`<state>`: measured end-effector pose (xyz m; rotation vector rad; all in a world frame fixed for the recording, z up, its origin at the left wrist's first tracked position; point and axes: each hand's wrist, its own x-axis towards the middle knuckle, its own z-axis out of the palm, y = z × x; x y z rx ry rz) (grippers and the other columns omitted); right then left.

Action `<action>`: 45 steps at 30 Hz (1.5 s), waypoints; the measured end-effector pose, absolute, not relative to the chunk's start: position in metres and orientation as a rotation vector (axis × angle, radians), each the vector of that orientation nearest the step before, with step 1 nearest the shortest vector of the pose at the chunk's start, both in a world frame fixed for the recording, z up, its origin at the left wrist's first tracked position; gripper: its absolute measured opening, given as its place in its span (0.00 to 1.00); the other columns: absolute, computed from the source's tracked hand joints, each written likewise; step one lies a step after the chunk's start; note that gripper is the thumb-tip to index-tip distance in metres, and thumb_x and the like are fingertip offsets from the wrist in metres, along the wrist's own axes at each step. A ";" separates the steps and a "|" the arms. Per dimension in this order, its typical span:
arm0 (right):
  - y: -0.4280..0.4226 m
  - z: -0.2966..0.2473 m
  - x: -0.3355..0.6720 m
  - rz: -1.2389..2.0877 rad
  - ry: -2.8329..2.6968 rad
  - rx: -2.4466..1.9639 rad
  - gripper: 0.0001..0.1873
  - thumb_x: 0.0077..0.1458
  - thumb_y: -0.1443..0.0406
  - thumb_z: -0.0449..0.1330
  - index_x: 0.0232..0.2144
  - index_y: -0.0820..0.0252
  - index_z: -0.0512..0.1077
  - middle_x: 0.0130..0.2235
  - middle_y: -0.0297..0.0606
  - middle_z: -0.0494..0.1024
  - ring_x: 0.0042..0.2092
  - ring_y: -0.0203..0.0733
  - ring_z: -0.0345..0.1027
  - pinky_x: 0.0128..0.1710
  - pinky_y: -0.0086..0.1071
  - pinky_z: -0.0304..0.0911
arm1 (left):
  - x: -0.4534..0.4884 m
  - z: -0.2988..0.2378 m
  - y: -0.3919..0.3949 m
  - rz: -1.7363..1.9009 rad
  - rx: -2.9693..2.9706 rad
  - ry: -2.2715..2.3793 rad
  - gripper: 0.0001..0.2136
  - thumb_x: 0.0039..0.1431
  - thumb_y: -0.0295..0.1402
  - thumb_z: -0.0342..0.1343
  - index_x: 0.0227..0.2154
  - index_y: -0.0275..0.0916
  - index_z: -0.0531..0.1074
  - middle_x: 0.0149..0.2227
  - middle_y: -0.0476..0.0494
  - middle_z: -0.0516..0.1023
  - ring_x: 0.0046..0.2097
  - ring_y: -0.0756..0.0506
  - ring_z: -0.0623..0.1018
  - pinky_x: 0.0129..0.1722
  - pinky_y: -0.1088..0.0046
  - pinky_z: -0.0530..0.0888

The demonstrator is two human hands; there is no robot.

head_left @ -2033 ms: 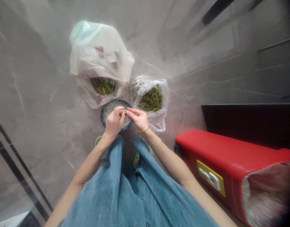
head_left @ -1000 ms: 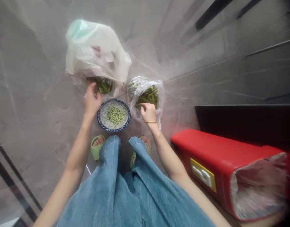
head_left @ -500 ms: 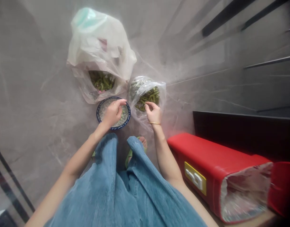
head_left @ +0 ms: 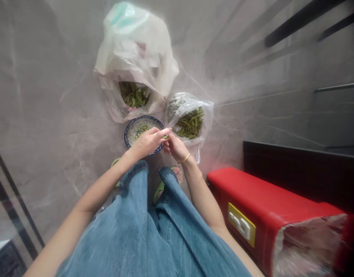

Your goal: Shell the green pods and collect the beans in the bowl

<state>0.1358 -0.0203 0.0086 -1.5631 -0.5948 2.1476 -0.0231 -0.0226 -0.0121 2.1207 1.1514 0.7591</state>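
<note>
My left hand [head_left: 148, 142] and my right hand [head_left: 175, 147] meet over the right rim of a blue-and-white bowl [head_left: 127, 135]. Pinched between their fingertips is a green bean pod [head_left: 165, 136], mostly covered by the fingers. Shelled green beans [head_left: 142, 127] lie in the bowl, which my left hand partly hides. Just right of my right hand, a small clear plastic bag [head_left: 179, 100] holds green pods [head_left: 191, 124]. Behind the bowl stands a large whitish plastic bag [head_left: 136, 46], its mouth showing more pods [head_left: 135, 95].
A red bin [head_left: 252, 192] with a plastic liner lies on its side at the right, by a dark panel [head_left: 298, 169]. Below my hands are my knees in blue denim [head_left: 136, 184] and green slippers [head_left: 159, 189]. Grey marbled tile [head_left: 64, 96] forms the floor.
My right hand has moved left from the small bag to meet my left hand, and both now hold a pod. More of the bowl's beans show. The view has shifted slightly.
</note>
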 end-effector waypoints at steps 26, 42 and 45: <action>-0.030 -0.024 0.103 1.196 -1.333 -1.837 0.30 0.58 0.42 0.39 0.19 0.57 0.60 0.22 0.36 0.65 0.28 0.38 0.60 0.31 0.33 0.58 | -0.004 -0.007 -0.040 0.751 1.360 1.374 0.13 0.67 0.39 0.40 0.49 0.37 0.57 0.46 0.37 0.73 0.39 0.48 0.78 0.41 0.71 0.73; -0.023 -0.008 0.112 2.065 -0.429 -1.546 0.31 0.49 0.39 0.54 0.16 0.60 0.63 0.14 0.26 0.56 0.16 0.27 0.44 0.16 0.26 0.39 | -0.069 -0.014 0.040 0.697 1.905 1.724 0.29 0.63 0.46 0.48 0.61 0.33 0.50 0.62 0.28 0.60 0.62 0.37 0.64 0.60 0.56 0.62; -0.025 -0.002 0.103 2.048 -0.441 -1.561 0.33 0.48 0.38 0.53 0.11 0.58 0.57 0.12 0.25 0.52 0.15 0.27 0.42 0.15 0.27 0.38 | -0.074 -0.007 0.045 0.668 1.873 1.681 0.27 0.64 0.45 0.46 0.60 0.35 0.52 0.55 0.32 0.70 0.57 0.38 0.70 0.59 0.56 0.62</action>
